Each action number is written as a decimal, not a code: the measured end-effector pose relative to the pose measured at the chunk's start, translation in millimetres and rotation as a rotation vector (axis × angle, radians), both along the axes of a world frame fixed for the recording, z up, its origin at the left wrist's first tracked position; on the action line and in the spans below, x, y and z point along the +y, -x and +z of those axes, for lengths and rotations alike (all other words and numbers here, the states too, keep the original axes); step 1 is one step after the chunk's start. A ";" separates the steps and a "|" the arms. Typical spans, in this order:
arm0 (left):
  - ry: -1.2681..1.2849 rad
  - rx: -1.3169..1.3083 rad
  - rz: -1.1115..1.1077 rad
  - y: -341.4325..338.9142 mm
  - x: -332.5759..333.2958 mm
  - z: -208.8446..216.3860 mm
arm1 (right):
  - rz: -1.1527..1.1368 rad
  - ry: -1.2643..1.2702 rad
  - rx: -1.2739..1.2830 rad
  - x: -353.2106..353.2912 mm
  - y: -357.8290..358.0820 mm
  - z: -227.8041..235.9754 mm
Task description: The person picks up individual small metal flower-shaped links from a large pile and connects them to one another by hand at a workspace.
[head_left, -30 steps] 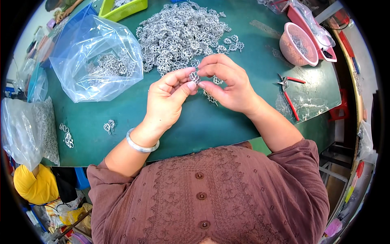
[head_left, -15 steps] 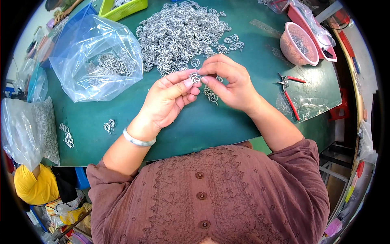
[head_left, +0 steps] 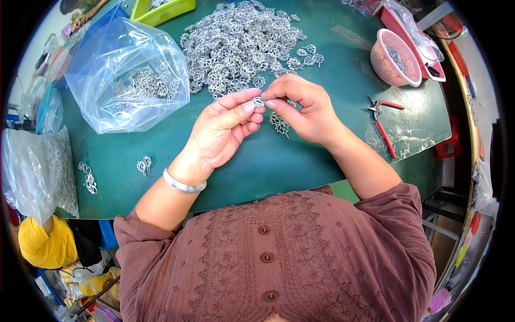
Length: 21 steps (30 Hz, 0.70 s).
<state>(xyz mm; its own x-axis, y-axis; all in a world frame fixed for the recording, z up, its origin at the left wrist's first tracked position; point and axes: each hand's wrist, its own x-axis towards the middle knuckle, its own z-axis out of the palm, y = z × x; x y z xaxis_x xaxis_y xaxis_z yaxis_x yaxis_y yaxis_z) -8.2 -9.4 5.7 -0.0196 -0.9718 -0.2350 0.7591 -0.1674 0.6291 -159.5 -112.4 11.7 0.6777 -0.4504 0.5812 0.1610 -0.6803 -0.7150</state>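
Between my two hands is a small silver flower-shaped metal piece (head_left: 258, 102). My left hand (head_left: 222, 126) pinches it with thumb and forefinger, the other fingers curled loosely below. The thumb and forefinger of my right hand (head_left: 303, 110) close on its right edge; whatever finer part they hold is hidden. Below the right fingers lie several openwork metal pieces (head_left: 279, 124), partly covered by that hand. Just beyond both hands rises a large heap of similar silver pieces (head_left: 238, 45) on the green table (head_left: 257, 166).
A clear plastic bag (head_left: 96, 102) holding more pieces stands left, by a blue bin (head_left: 107, 27) and a green basket (head_left: 166, 12). Red-handled pliers (head_left: 382, 126) and a pink basket (head_left: 383, 59) are at right. A filled bag (head_left: 32, 166) and small loose pieces (head_left: 144, 166) lie left.
The flower-shaped piece has tilted slightly between my fingers. Both hands stay in nearly the same place, still gripping it.
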 end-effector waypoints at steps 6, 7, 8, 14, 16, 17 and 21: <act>0.014 -0.030 0.029 1.1 0.9 -0.3 | 0.005 -0.015 0.008 0.0 0.5 0.1; 0.020 -0.040 0.038 1.3 1.0 -0.5 | 0.005 -0.021 0.010 0.1 0.5 -0.1; 0.020 -0.040 0.038 1.3 1.1 -0.6 | 0.005 -0.021 0.010 0.1 0.5 -0.3; 0.013 -0.044 0.049 1.8 2.2 1.6 | 0.013 -0.061 0.019 0.9 1.0 0.8; 0.037 -0.070 0.042 1.9 1.7 0.7 | 0.018 -0.038 0.022 -0.3 1.7 0.6; 0.035 -0.070 0.041 2.6 1.6 0.1 | 0.018 -0.040 0.023 -0.7 2.4 0.2; 0.129 -0.344 0.111 7.3 4.0 1.1 | 0.012 -0.034 -0.001 -0.6 2.1 0.8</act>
<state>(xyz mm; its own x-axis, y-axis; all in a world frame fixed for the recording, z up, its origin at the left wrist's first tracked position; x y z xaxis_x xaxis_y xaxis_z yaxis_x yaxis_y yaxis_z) -15.5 -5.4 6.7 0.1462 -0.9856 -0.0847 0.5091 0.0016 0.8607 -161.6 -113.0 12.6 0.6829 -0.4614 0.5664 0.1698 -0.6538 -0.7373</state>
